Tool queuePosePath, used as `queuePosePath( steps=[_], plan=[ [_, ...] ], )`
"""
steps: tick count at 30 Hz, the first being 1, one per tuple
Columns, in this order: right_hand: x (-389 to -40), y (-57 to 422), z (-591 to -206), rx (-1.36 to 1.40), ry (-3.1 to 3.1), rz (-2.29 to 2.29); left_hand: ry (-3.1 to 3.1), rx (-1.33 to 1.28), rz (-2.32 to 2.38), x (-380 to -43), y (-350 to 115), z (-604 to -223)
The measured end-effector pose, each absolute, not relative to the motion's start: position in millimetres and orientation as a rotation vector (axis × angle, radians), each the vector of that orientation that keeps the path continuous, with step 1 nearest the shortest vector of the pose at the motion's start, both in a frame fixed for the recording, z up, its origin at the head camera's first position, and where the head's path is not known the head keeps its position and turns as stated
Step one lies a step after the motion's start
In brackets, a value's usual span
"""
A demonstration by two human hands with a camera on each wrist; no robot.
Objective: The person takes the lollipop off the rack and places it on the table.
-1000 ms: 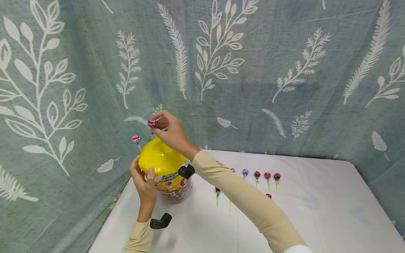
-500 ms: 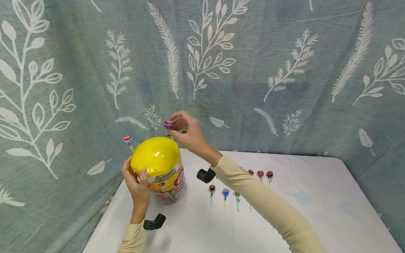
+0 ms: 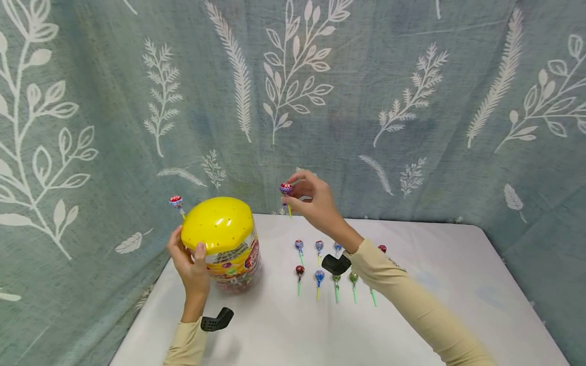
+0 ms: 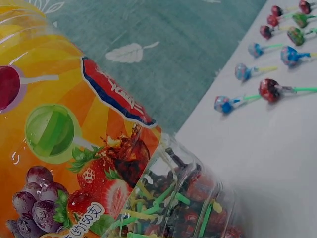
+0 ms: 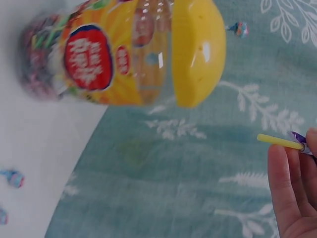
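My left hand [image 3: 189, 272] grips the upper left side of a clear plastic candy jar [image 3: 235, 269], thumb at the front under its domed yellow lid [image 3: 217, 221]. One lollipop [image 3: 176, 202] sticks up at the lid's far left side. To the right of the jar, raised above the table, my right hand [image 3: 316, 203] pinches a lollipop [image 3: 286, 189] in a red and purple wrapper. Its yellow stick [image 5: 278, 141] points away from the fingers in the right wrist view. Through the jar's lower wall [image 4: 183, 198], many wrapped lollipops show in the left wrist view.
Lollipops lie in rows on the white table [image 3: 284, 330], among them a blue one [image 3: 319, 276], a dark red one [image 3: 299, 271] and a green one [image 3: 353, 277]. My right forearm covers part of the rows. A patterned grey-green curtain [image 3: 320, 152] hangs behind the table.
My right hand has moved right, away from the jar's lid, carrying the red and purple lollipop. The left hand keeps its grip on the jar. The head view has turned slightly right.
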State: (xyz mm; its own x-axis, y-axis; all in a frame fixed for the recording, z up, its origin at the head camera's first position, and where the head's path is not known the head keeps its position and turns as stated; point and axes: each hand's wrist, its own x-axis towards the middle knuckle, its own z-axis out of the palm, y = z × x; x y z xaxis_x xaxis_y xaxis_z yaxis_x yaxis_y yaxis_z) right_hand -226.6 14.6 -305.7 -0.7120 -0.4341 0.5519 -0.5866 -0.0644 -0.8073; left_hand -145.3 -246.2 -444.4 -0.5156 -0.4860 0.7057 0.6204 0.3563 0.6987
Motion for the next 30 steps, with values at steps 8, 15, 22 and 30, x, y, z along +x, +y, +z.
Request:
queuePosePath(
  steps=[8, 15, 22, 30],
  plan=[
    [-223.7, 65.6, -329.0, 0.985, -2.172, 1.887, -1.611, -0.127, -1.397, -148.2, -246.1, -439.5],
    [-218.3, 106.4, -357.2, 0.868, -2.225, 1.913, -1.633, -0.080, -1.389, -147.5, -248.9, -439.1],
    [-210.2, 142.1, -383.0, 0.707, -2.319, 1.853, -1.610, -0.092, -1.398, -145.4, -246.7, -440.6],
    [-205.5, 165.9, -403.3, 0.631, -2.341, 1.835, -1.552, -0.154, -1.453, -146.2, -240.8, -439.5]
  ],
)
